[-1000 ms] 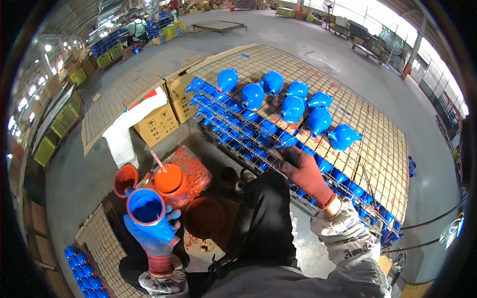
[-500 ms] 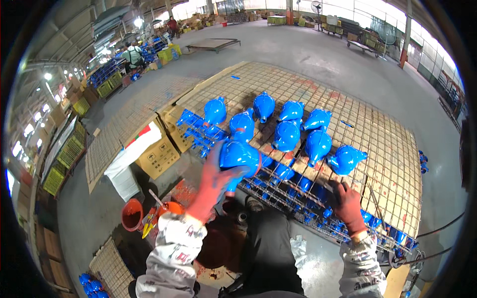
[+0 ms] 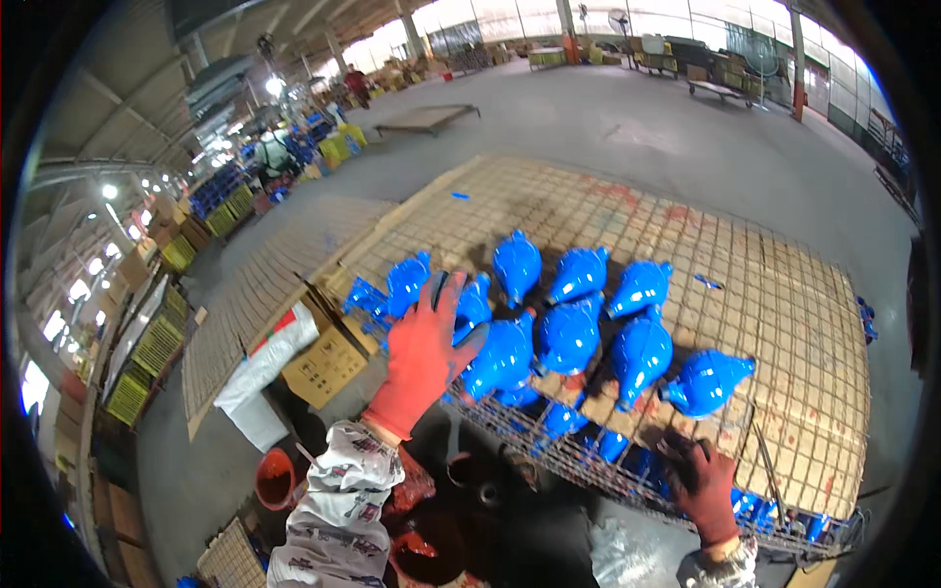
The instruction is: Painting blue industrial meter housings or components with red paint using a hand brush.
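Several glossy blue, bulb-shaped pieces with narrow necks stand and lie on a wire mesh rack (image 3: pixel 784 392) over boards. My left hand (image 3: pixel 421 353), in a red glove with dark fingertips, is open with its fingers spread. Its thumb reaches over the edge of the front-left blue bulb-shaped piece (image 3: pixel 502 355); I cannot tell if they touch. Its fingers partly hide another blue piece (image 3: pixel 474 306). My right hand (image 3: pixel 708 485), gloved alike, rests at the rack's near edge, below the rightmost blue bulb-shaped piece (image 3: pixel 710 382). Its fingers are curled, and what they hold is hidden.
More blue pieces (image 3: pixel 564 421) sit on a level beneath the mesh. A cardboard box (image 3: pixel 328 367) and a white bag (image 3: pixel 260 377) are at the left. Below stand a red bucket (image 3: pixel 277 478) and a dark, red-stained container (image 3: pixel 431 559). Other people are far off at the upper left.
The blue bulb-shaped piece in my left hand now sits at the rack's front-left, and that hand has opened and risen. My right hand stays by the near edge. The whole view has shifted.
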Demonstrator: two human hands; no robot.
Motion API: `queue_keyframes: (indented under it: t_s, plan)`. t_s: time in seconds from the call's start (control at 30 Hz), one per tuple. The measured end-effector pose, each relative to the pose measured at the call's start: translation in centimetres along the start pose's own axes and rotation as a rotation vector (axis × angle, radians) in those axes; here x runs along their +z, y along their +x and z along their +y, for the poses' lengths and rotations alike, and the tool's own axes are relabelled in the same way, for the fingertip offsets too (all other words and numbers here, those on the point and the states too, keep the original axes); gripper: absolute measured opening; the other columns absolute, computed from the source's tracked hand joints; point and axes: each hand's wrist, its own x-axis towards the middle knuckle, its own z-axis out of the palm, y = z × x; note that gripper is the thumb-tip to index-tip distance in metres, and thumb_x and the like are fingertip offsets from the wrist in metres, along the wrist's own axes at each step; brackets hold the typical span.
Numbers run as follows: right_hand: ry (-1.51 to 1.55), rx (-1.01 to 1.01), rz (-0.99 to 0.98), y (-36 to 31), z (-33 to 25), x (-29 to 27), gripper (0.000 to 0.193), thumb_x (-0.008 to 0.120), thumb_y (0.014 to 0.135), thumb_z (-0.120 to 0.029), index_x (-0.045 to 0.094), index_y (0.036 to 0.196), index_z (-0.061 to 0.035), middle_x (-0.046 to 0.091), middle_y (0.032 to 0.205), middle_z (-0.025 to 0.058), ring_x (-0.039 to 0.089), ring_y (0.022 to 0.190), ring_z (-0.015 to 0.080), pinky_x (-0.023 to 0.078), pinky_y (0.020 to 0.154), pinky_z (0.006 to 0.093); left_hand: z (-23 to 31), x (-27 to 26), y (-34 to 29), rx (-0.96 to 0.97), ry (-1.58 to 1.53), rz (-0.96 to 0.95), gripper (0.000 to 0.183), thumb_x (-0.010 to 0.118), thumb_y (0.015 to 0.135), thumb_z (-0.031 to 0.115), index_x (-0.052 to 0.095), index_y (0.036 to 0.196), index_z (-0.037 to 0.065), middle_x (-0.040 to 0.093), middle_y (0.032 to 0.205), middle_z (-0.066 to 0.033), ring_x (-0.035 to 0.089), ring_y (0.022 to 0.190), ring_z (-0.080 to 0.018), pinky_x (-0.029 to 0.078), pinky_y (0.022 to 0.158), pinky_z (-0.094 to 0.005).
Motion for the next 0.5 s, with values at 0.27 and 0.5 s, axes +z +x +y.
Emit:
queue_keyframes:
  t_s: [0.27, 0.5]
  plan:
    - [-0.021, 0.003, -0.016, 0.2, -0.4, -0.2, 0.051, 0.074, 0.072, -0.028, 0.06, 0.119, -0.0124, 0.059, 0.101, 0.0144, 0.058, 0.081, 0.0345, 0.042, 0.072, 0.0438, -3.6, 5.7, 6.3, -0.259, -0.008, -0.453, 0.09, 0.077, 0.074, 0.052, 0.042, 0.143, 0.004, 0.053, 0.13, -0.0304, 0.058, 0.114, -0.0461, 0.05, 0.092, -0.0516]
    - [0.009, -0.026, 0.013, 0.1, -0.7, -0.4, 0.052, 0.075, 0.073, -0.025, 0.06, 0.122, -0.0132, 0.059, 0.101, 0.013, 0.06, 0.083, 0.0339, 0.043, 0.072, 0.0434, -5.1, 6.6, 3.9, -0.135, -0.192, -0.066, 0.085, 0.077, 0.077, 0.047, 0.045, 0.139, -0.001, 0.06, 0.126, -0.0286, 0.059, 0.115, -0.0419, 0.047, 0.097, -0.0456]
